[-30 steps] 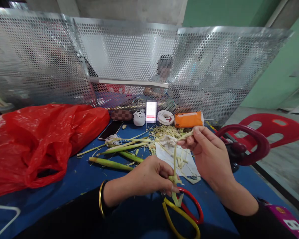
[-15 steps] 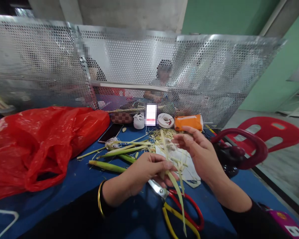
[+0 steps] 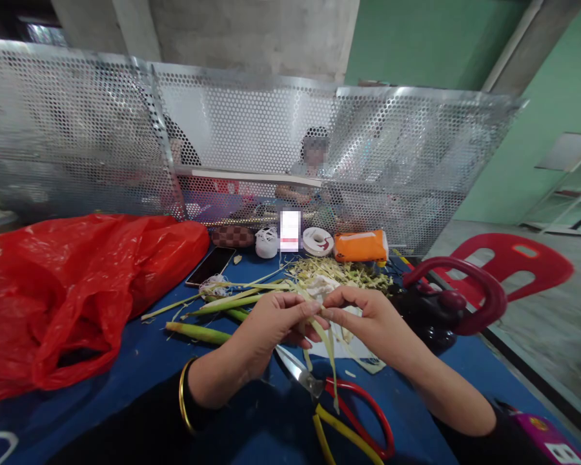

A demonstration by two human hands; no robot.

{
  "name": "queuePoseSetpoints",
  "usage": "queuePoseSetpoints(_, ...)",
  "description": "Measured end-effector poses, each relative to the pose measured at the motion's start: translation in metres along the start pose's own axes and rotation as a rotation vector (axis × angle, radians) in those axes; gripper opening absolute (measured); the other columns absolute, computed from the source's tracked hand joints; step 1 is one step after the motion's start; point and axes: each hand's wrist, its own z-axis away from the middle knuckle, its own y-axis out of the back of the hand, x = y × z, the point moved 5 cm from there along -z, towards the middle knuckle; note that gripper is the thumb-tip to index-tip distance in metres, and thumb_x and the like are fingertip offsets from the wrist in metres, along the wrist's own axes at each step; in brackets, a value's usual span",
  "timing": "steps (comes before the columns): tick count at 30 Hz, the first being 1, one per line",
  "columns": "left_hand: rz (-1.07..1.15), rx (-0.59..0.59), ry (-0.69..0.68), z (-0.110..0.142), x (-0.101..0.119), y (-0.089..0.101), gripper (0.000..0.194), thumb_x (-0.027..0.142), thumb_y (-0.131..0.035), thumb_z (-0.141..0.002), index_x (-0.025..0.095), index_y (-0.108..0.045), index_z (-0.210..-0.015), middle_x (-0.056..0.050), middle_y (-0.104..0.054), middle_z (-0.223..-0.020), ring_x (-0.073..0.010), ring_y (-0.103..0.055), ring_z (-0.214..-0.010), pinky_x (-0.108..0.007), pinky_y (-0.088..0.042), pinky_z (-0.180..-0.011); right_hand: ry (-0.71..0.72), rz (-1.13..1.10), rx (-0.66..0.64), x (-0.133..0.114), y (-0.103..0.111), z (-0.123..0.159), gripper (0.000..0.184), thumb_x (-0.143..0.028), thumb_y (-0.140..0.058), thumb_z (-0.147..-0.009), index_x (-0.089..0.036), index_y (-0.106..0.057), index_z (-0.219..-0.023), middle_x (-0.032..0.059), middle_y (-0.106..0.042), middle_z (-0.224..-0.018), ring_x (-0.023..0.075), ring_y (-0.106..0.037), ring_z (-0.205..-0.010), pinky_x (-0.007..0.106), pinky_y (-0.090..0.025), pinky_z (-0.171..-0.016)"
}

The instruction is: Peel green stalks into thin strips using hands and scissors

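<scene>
Between thumb and fingers, my left hand [image 3: 283,320] pinches a pale green strip of plant leaf [image 3: 330,352], which hangs down over the scissors. My right hand [image 3: 361,316] meets it, thumb and forefinger pinched on the same strip close to the left fingertips. Below the hands lie scissors [image 3: 300,371] with one red and one yellow handle. Green stalks [image 3: 198,332] lie left of my left hand, one partly behind it. Under and behind the fingers are a white sheet [image 3: 363,345] and a heap of shredded plant bits [image 3: 358,274].
A red plastic bag [image 3: 91,278] fills the left side. Along the back stand a phone [image 3: 210,266], a checked pouch [image 3: 232,236], white string [image 3: 266,243], a ribbon spool [image 3: 318,241] and an orange packet [image 3: 361,246] before a perforated metal screen [image 3: 252,123]. A dark red-handled object [image 3: 445,303] sits right.
My right hand has come in from the right, its open fingers closing on the strip beside my left fingertips. The view has shifted slightly.
</scene>
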Motion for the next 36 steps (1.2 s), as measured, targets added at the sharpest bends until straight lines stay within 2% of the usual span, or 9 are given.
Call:
queuePoseSetpoints(8, 0.021, 0.005, -0.007, -0.001, -0.002, 0.002, 0.03, 0.042, -0.073, -0.071, 0.013, -0.069, -0.076, -0.006, -0.071, -0.078, -0.0094, -0.061, -0.056, -0.019, -0.048, -0.052, 0.205, 0.367, 0.115, -0.012, 0.001, 0.007, 0.016, -0.022, -0.05, -0.09, -0.022, -0.053, -0.074, 0.0012, -0.061, -0.074, 0.018, -0.056, -0.072, 0.029, -0.042, -0.066)
queuePoseSetpoints(13, 0.043, -0.017, 0.005, 0.0, -0.002, 0.001, 0.029, 0.041, -0.075, -0.068, 0.012, -0.069, -0.074, -0.006, -0.071, -0.074, -0.0099, -0.06, -0.055, -0.019, -0.047, -0.05, 0.315, 0.564, 0.224, -0.015, 0.005, 0.008, 0.016, -0.019, -0.046, -0.091, -0.021, -0.052, -0.075, 0.0025, -0.061, -0.074, 0.0199, -0.056, -0.073, 0.033, -0.041, -0.071)
queuePoseSetpoints(20, 0.095, 0.05, -0.034, 0.001, 0.004, 0.005, 0.03, 0.04, -0.074, -0.07, 0.012, -0.07, -0.079, -0.006, -0.07, -0.078, -0.0092, -0.061, -0.058, -0.018, -0.046, -0.052, 0.399, 0.561, 0.441, -0.021, 0.013, 0.016, 0.01, -0.025, -0.05, -0.091, -0.021, -0.059, -0.092, 0.009, -0.066, -0.095, 0.0241, -0.059, -0.091, 0.038, -0.042, -0.082)
queuePoseSetpoints(22, 0.104, 0.083, -0.063, 0.002, 0.007, 0.006, 0.031, 0.042, -0.074, -0.07, 0.012, -0.07, -0.079, -0.005, -0.069, -0.076, -0.0096, -0.061, -0.06, -0.018, -0.046, -0.052, 0.38, 0.53, 0.398, -0.024, 0.011, 0.019, 0.015, -0.029, -0.051, -0.091, -0.022, -0.059, -0.081, 0.0061, -0.066, -0.083, 0.022, -0.06, -0.08, 0.036, -0.043, -0.075)
queuePoseSetpoints(25, 0.131, 0.113, -0.1, 0.004, 0.011, 0.007, 0.033, 0.044, -0.075, -0.069, 0.013, -0.07, -0.08, -0.003, -0.067, -0.071, -0.01, -0.061, -0.06, -0.018, -0.047, -0.052, 0.269, 0.427, 0.174, -0.022, -0.001, 0.017, 0.024, -0.037, -0.054, -0.09, -0.022, -0.06, -0.071, 0.0023, -0.064, -0.071, 0.0192, -0.059, -0.069, 0.032, -0.043, -0.065)
queuePoseSetpoints(27, 0.157, 0.115, -0.112, 0.005, 0.012, 0.007, 0.037, 0.048, -0.073, -0.07, 0.013, -0.069, -0.082, -0.004, -0.067, -0.072, -0.0113, -0.062, -0.062, -0.019, -0.047, -0.053, 0.183, 0.33, 0.089, -0.017, -0.009, 0.015, 0.026, -0.04, -0.056, -0.088, -0.022, -0.061, -0.07, 0.0012, -0.064, -0.069, 0.0184, -0.06, -0.067, 0.03, -0.045, -0.062)
queuePoseSetpoints(31, 0.206, 0.088, -0.105, 0.004, 0.013, 0.007, 0.046, 0.057, -0.066, -0.073, 0.013, -0.068, -0.083, -0.007, -0.069, -0.076, -0.0136, -0.064, -0.065, -0.021, -0.049, -0.054, 0.097, 0.226, 0.091, -0.011, -0.015, 0.012, 0.028, -0.039, -0.054, -0.088, -0.021, -0.058, -0.067, -0.0004, -0.061, -0.064, 0.0162, -0.057, -0.061, 0.027, -0.044, -0.057)
queuePoseSetpoints(34, 0.147, 0.081, -0.12, 0.004, 0.014, 0.007, 0.035, 0.042, -0.078, -0.065, 0.012, -0.068, -0.079, -0.005, -0.067, -0.075, -0.0121, -0.063, -0.066, -0.019, -0.047, -0.054, 0.099, 0.215, 0.094, -0.01, -0.012, 0.012, 0.028, -0.036, -0.051, -0.089, -0.021, -0.057, -0.067, -0.0013, -0.059, -0.062, 0.015, -0.055, -0.059, 0.025, -0.043, -0.054)
queuePoseSetpoints(36, 0.129, 0.124, -0.131, 0.003, 0.015, 0.009, 0.027, 0.033, -0.079, -0.063, 0.012, -0.068, -0.075, -0.003, -0.064, -0.07, -0.0116, -0.062, -0.064, -0.018, -0.045, -0.053, 0.136, 0.245, 0.083, -0.012, -0.008, 0.013, 0.029, -0.035, -0.049, -0.09, -0.021, -0.055, -0.066, -0.001, -0.057, -0.063, 0.0154, -0.055, -0.06, 0.025, -0.043, -0.055)
